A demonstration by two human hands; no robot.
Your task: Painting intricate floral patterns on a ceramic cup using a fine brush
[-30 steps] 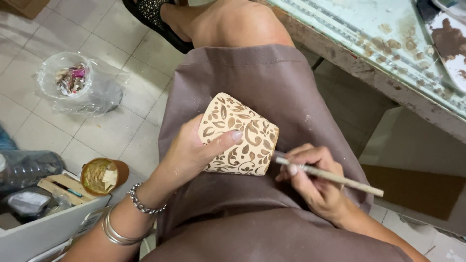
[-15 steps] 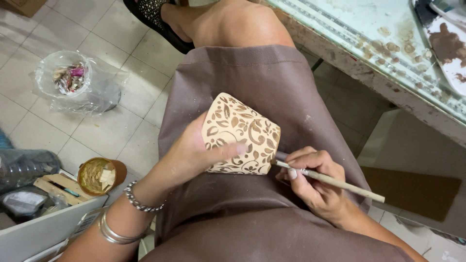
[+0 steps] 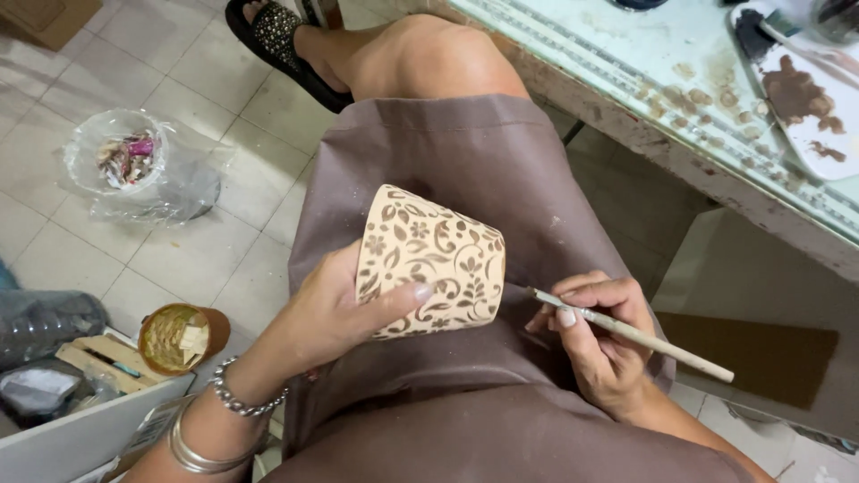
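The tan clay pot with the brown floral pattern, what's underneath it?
Under the tan clay pot with brown floral pattern lies the grey-brown apron over the lap. The left hand grips its side; the spot directly beneath is hidden.

Clear plastic bag (image 3: 143, 174) on the tiled floor at the left, crumpled, holding pink and grey scraps. Brown cardboard box (image 3: 49, 18) at the top left corner, cut off by the edge. White box (image 3: 80, 429) at the bottom left corner, flat-sided, partly seen.
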